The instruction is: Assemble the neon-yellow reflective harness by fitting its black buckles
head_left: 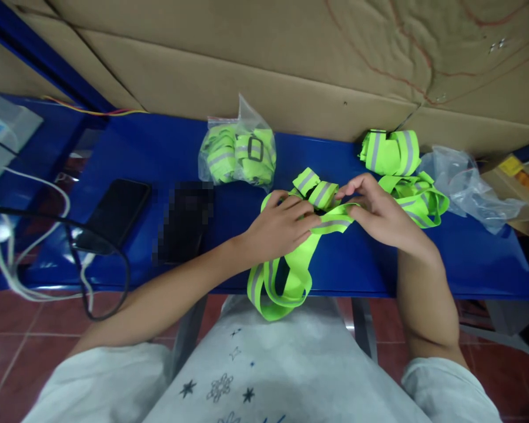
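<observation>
A neon-green reflective strap [291,264] with a grey stripe lies across the blue table [158,153], one loop hanging over the front edge. My left hand [282,226] presses on it with fingers closed over the strap. My right hand [379,214] pinches the same strap where it is folded into a small bundle [317,188] between the two hands.
A clear bag of folded green straps [238,153] stands behind my left hand. More folded straps [390,151] and an empty plastic bag [467,182] lie at the right. A black phone [114,214], cables [35,247] and a cardboard wall [291,59] are around.
</observation>
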`<state>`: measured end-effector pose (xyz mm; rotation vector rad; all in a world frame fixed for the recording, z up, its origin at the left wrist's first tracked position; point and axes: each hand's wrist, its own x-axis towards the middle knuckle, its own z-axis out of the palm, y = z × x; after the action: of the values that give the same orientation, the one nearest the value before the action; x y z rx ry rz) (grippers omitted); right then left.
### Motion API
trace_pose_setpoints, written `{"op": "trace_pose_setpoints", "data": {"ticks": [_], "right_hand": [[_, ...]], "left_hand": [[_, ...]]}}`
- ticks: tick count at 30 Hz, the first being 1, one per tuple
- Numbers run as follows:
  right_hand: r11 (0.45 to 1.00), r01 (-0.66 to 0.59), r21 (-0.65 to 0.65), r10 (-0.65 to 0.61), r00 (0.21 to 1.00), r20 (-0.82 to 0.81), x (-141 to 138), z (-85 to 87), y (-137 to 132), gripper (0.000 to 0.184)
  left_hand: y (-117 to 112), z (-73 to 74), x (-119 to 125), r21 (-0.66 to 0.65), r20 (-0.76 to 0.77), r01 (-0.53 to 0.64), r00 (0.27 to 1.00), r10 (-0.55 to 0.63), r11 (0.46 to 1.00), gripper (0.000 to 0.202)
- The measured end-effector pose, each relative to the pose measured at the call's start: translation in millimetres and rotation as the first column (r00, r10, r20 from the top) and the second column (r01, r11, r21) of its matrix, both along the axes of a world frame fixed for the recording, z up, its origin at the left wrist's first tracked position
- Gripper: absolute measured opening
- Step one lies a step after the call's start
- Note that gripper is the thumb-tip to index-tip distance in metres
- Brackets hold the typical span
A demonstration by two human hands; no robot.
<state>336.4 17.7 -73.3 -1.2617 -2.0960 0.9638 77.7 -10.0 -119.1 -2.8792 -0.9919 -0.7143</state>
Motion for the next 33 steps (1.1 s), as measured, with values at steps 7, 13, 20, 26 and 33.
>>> {"op": "trace_pose_setpoints", "data": {"ticks": [7, 13, 20, 26, 33], "right_hand": [[0.979, 0.13, 0.156, -0.157, 0.971, 0.178, 3, 1.7, 6, 0.023], [0.979, 0.135, 0.154, -0.172, 0.95, 0.262, 6, 1.4, 7, 0.02], [0.991, 0.08, 0.111, -0.119, 0.903, 0.412, -3, -0.5, 4, 0.027], [0.987, 0.048, 0.152, -0.118, 0.859, 0.498, -5, 0.1, -4, 0.031], [0.994, 0.068, 0.091, -0.104, 0.867, 0.488, -2, -7.1, -5, 0.032]], "left_hand": [[0, 7.3, -1, -0.028, 0.116, -0.034, 0.993, 0.037, 0.999, 0.02], [4, 9.6, -1, -0.086, 0.113, -0.153, 0.98, 0.162, 0.984, 0.021], [-10, 36.1, -32, -0.191, -0.008, -0.379, 0.923, 0.384, 0.906, 0.05], [-37, 31.1, -102, -0.247, -0.071, -0.818, 0.55, 0.832, 0.519, 0.059], [-45, 10.0, -115, -0.244, -0.269, -0.909, 0.398, 0.877, 0.338, 0.074]]}}
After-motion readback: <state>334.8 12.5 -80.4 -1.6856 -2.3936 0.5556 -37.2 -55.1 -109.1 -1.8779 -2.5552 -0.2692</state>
